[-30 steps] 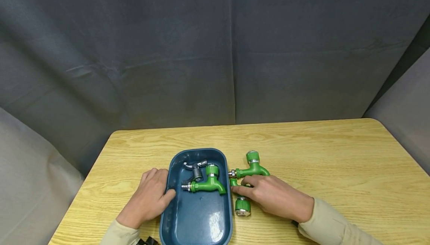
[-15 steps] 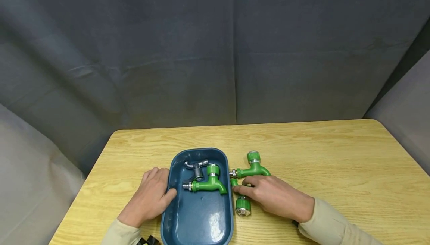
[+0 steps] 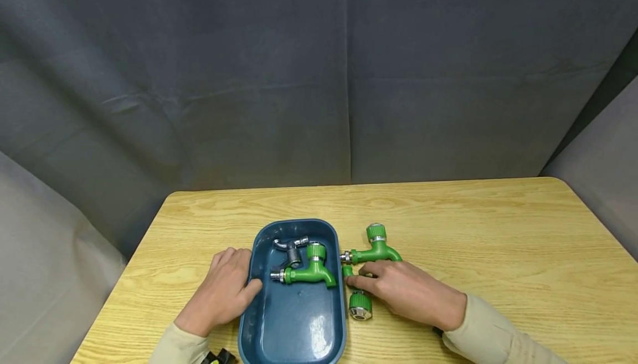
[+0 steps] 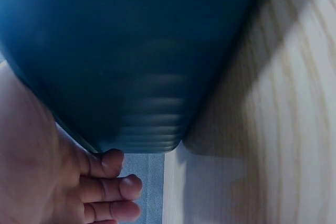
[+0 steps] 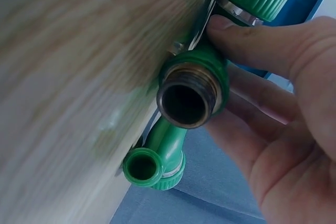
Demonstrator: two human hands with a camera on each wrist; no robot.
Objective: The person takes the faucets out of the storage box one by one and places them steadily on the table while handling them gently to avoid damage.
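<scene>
My left hand (image 3: 224, 289) grips the left rim of a dark blue plastic tray (image 3: 299, 347), thumb over the edge and fingers along the outside; the left wrist view shows its fingertips by the tray wall (image 4: 142, 51). My right hand (image 3: 399, 292) holds a green tap with a ribbed knob (image 3: 360, 306) just right of the tray, its body mostly hidden under the fingers. In the right wrist view that tap's threaded inlet (image 5: 188, 97) faces the camera, between thumb and fingers. Beyond it lies a second green tap (image 3: 376, 252) on the table, inlet towards the tray.
Inside the tray lie another green tap (image 3: 311, 272) and a small grey metal tap (image 3: 292, 254), close together in the far half. The wooden table (image 3: 498, 231) ends at a grey cloth backdrop (image 3: 279, 103).
</scene>
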